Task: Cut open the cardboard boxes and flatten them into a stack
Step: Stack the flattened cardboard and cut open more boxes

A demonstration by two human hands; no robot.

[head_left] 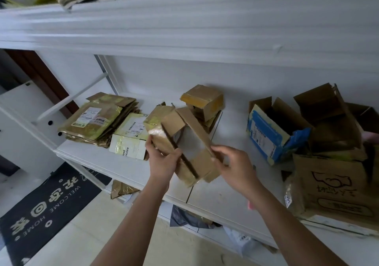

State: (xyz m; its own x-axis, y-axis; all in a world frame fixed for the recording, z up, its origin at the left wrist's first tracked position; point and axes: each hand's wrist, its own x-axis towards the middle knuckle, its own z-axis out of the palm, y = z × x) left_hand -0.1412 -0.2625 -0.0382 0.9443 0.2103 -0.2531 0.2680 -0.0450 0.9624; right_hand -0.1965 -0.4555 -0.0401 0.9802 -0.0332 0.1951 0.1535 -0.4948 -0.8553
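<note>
An opened brown cardboard box (180,140), with its flaps loose and shiny tape on its sides, is held tilted above the white shelf (131,169). My left hand (162,159) grips its left side, with the thumb over the edge. My right hand (231,165) pinches the edge of its right flap. A stack of flattened boxes (96,120) lies at the left of the shelf, with a pale flattened box (130,136) beside it. A small taped box (202,99) sits on another one behind the held box.
A box with blue tape (270,134) stands open at the right, beside larger open boxes (336,163), one of which bears a drawing. A black welcome mat (45,200) lies on the floor at the lower left. Packaging scraps (123,188) lie under the shelf.
</note>
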